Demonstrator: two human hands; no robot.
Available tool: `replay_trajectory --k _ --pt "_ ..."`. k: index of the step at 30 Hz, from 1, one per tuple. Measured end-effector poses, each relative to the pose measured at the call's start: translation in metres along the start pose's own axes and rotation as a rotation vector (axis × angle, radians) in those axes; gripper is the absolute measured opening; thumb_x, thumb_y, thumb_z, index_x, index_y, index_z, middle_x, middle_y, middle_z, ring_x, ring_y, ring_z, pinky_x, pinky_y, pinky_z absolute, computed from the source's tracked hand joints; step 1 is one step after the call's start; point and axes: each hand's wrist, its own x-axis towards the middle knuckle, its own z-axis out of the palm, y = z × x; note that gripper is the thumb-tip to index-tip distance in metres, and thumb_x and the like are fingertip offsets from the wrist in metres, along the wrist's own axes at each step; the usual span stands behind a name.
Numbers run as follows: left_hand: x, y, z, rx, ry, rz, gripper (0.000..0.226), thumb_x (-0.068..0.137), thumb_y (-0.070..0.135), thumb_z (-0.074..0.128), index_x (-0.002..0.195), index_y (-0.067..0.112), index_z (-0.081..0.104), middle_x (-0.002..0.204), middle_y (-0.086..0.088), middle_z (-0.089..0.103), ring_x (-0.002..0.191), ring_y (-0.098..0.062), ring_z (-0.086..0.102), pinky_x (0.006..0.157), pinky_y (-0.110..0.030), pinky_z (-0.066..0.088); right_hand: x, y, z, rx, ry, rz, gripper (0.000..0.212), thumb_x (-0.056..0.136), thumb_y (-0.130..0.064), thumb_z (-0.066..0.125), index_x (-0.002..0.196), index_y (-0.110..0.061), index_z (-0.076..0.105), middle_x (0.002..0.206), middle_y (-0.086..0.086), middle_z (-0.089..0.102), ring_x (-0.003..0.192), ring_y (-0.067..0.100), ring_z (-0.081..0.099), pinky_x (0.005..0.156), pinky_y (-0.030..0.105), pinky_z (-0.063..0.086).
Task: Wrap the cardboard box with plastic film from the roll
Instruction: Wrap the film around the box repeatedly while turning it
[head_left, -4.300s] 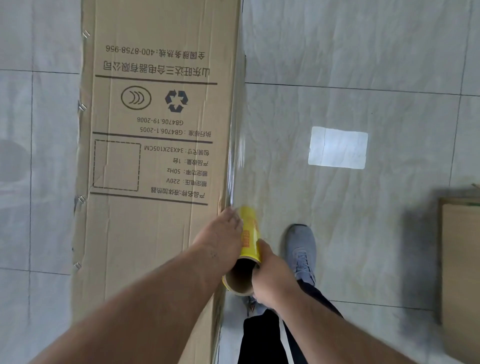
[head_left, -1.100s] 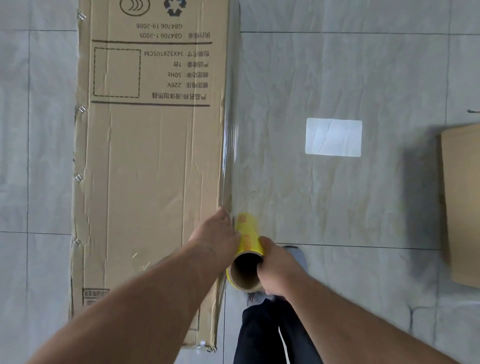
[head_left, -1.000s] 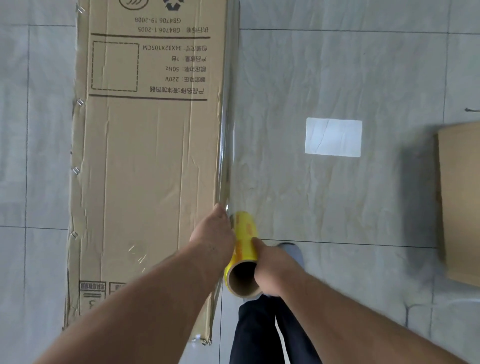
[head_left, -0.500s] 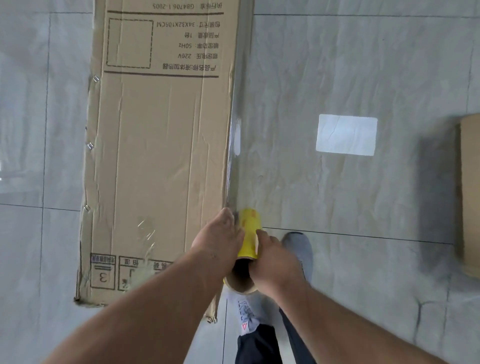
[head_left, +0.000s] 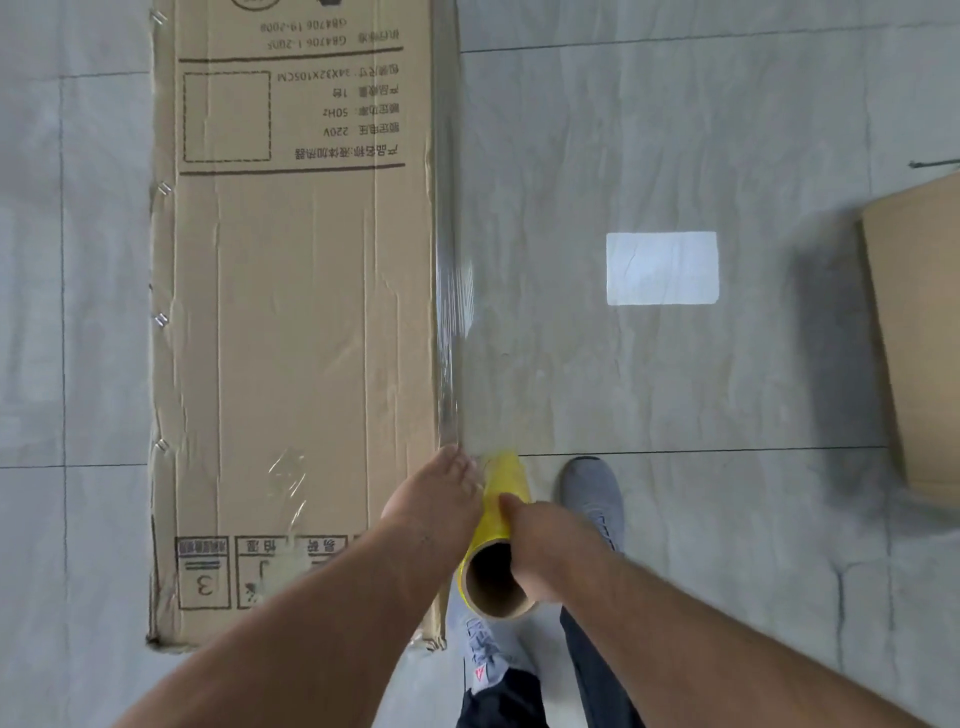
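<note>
Tearing or bunching could spoil the film (head_left: 453, 312) if both hands pull too hard, I think; the big brown cardboard box (head_left: 301, 332) lies left of the grip, film stretching ahead, and the left hand (head_left: 434, 499) and right hand (head_left: 540, 540) clutch the yellow roll (head_left: 498, 512)

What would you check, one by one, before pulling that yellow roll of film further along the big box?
1. Both hands on the yellow roll of plastic film: ok, left hand and right hand grip it.
2. Clear stretched film runs along the long brown cardboard box edge: ok.
3. Film free of tears: cannot tell.
4. Grey shoes clear of the roll: ok.
5. Second cardboard box out of the way: ok, it lies apart.
</note>
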Motion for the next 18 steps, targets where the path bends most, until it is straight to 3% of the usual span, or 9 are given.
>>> replay_trajectory --k 3,5,8,11,14,16,18 --pt "0.001 0.006 0.0 0.039 -0.022 -0.01 0.063 0.107 0.033 0.037 0.163 0.009 0.019 0.167 -0.026 0.016 0.155 -0.044 0.014 0.125 -0.058 0.002 -0.003 -0.005 -0.009 -0.255 -0.029 -0.11 0.056 0.096 -0.011 0.06 0.149 -0.019 0.048 0.129 0.01 0.068 0.118 0.034 0.066 0.08 0.037 0.047" --pt "0.002 0.011 0.002 0.129 -0.056 -0.026 0.063 0.107 0.037 0.035 0.163 0.009 0.022 0.166 -0.027 0.021 0.153 -0.046 0.016 0.123 -0.062 0.001 0.001 -0.014 -0.007 -0.295 0.029 -0.14 0.044 0.095 -0.014 0.061 0.139 -0.017 0.056 0.12 0.008 0.072 0.111 0.033 0.069 0.076 0.037 0.046" --pt "-0.003 0.011 0.007 0.236 -0.077 -0.009 0.064 0.105 0.04 0.036 0.16 0.008 0.029 0.163 -0.023 0.03 0.153 -0.043 0.02 0.123 -0.062 -0.003 0.003 -0.023 0.011 -0.072 0.233 -0.063 0.043 0.092 -0.018 0.059 0.133 -0.017 0.049 0.117 0.006 0.069 0.106 0.033 0.069 0.072 0.036 0.043" --pt "-0.005 0.012 0.015 0.202 -0.038 -0.007 0.057 0.104 0.036 0.037 0.155 0.011 0.043 0.16 -0.019 0.039 0.152 -0.037 0.027 0.124 -0.056 -0.001 -0.008 -0.015 0.043 0.262 0.373 0.103 0.05 0.091 -0.023 0.056 0.14 -0.026 0.046 0.131 0.001 0.06 0.113 0.031 0.066 0.08 0.038 0.049" --pt "-0.006 0.016 0.019 0.191 0.014 -0.016 0.053 0.104 0.03 0.038 0.152 0.009 0.047 0.157 -0.018 0.044 0.148 -0.034 0.035 0.125 -0.051 0.009 -0.017 -0.002 0.07 0.576 0.313 0.197 0.052 0.095 -0.025 0.05 0.146 -0.031 0.042 0.128 0.004 0.065 0.109 0.034 0.067 0.079 0.038 0.051" --pt "-0.008 0.018 0.019 0.16 0.046 -0.02 0.054 0.105 0.029 0.037 0.155 0.009 0.04 0.158 -0.018 0.043 0.148 -0.033 0.036 0.124 -0.05 0.011 -0.017 0.001 0.078 0.651 0.261 0.191 0.051 0.095 -0.017 0.047 0.145 -0.028 0.043 0.112 0.007 0.07 0.1 0.036 0.068 0.077 0.038 0.055" --pt "-0.009 0.021 0.016 0.13 0.051 -0.026 0.055 0.105 0.029 0.038 0.157 0.013 0.034 0.161 -0.021 0.037 0.15 -0.036 0.032 0.125 -0.051 0.01 -0.018 0.002 0.078 0.617 0.237 0.175 0.052 0.094 -0.013 0.046 0.145 -0.025 0.043 0.109 0.007 0.071 0.1 0.035 0.068 0.079 0.039 0.057"
